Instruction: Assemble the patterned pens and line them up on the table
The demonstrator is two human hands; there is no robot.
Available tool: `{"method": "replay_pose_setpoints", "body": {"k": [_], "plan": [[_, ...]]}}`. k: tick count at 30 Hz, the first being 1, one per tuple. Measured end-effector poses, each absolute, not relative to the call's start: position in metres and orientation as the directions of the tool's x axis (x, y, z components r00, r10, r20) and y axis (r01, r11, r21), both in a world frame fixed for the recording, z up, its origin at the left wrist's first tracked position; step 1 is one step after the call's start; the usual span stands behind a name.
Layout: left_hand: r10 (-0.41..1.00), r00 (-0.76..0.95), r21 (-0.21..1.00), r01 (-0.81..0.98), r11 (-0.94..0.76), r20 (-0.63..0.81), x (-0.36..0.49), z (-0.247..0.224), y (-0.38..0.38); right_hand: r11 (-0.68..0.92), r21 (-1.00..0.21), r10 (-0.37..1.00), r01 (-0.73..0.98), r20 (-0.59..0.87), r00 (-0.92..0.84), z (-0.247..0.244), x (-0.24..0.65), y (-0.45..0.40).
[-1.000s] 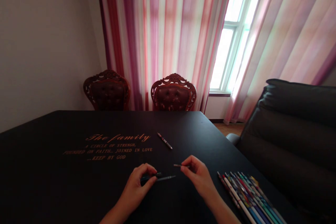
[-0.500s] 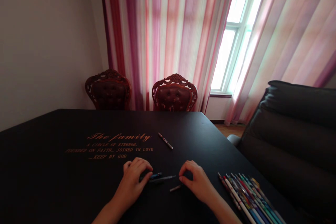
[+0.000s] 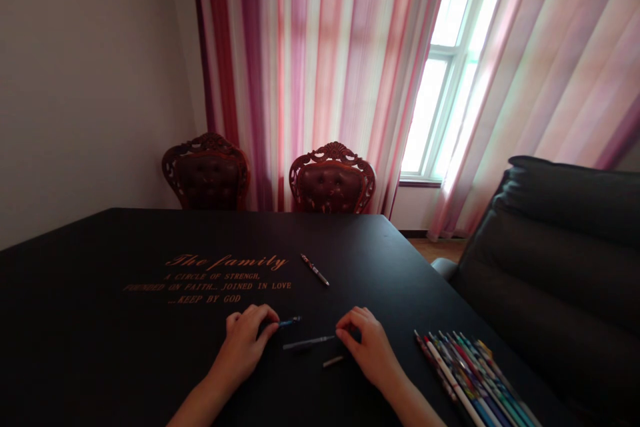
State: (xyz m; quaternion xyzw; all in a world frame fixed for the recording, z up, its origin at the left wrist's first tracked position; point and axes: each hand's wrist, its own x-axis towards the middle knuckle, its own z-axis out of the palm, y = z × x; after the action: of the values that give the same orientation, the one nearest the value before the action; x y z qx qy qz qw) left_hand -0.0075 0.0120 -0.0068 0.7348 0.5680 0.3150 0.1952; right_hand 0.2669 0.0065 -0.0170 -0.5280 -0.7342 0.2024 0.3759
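My left hand (image 3: 246, 339) is closed in a pinch around a blue pen barrel (image 3: 290, 321), whose far end sticks out past the fingertips to the right. Between the hands, a thin, clear-grey pen refill (image 3: 307, 343) lies slanted just above or on the tabletop. Its pointed end meets the fingertips of my right hand (image 3: 364, 343), where thumb and forefinger are pinched together. Below the refill, a short light-coloured pen piece (image 3: 333, 361) rests on the table, close to the right hand.
A patterned pen (image 3: 315, 269) lies farther out on the black table (image 3: 100, 347), right of the gold lettering. Many pens (image 3: 470, 373) lie side by side at the right. Beyond the table are two carved chairs (image 3: 332, 180) and a dark armchair (image 3: 565, 247).
My left hand has moved left and slightly away with the blue barrel, apart from the refill. My right hand has shifted slightly left, its fingertips now at the refill's tip.
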Motion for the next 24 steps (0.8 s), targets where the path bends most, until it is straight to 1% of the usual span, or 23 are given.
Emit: {"method": "replay_pose_setpoints", "body": {"k": [5, 9, 13, 19, 24], "plan": [[0.969, 0.109, 0.730, 0.640, -0.239, 0.221, -0.006, -0.012, 0.019, 0.357, -0.677, 0.932, 0.643, 0.304, -0.197, -0.020, 0.258, 0.008], [0.975, 0.091, 0.766, 0.605, -0.217, 0.204, -0.005, -0.016, 0.021, 0.352, -0.647, 0.933, 0.676, 0.300, -0.199, -0.021, 0.253, 0.010], [0.977, 0.068, 0.773, 0.601, -0.203, 0.204, -0.005, -0.017, 0.022, 0.369, -0.651, 0.924, 0.664, 0.334, -0.186, -0.020, 0.254, 0.011], [0.976, 0.056, 0.767, 0.609, -0.199, 0.209, -0.005, -0.015, 0.020, 0.391, -0.679, 0.895, 0.622, 0.437, -0.087, -0.014, 0.267, 0.010], [0.975, 0.075, 0.746, 0.632, -0.210, 0.211, -0.004, -0.016, 0.020, 0.408, -0.669, 0.890, 0.621, 0.444, -0.107, -0.011, 0.267, 0.007]]}}
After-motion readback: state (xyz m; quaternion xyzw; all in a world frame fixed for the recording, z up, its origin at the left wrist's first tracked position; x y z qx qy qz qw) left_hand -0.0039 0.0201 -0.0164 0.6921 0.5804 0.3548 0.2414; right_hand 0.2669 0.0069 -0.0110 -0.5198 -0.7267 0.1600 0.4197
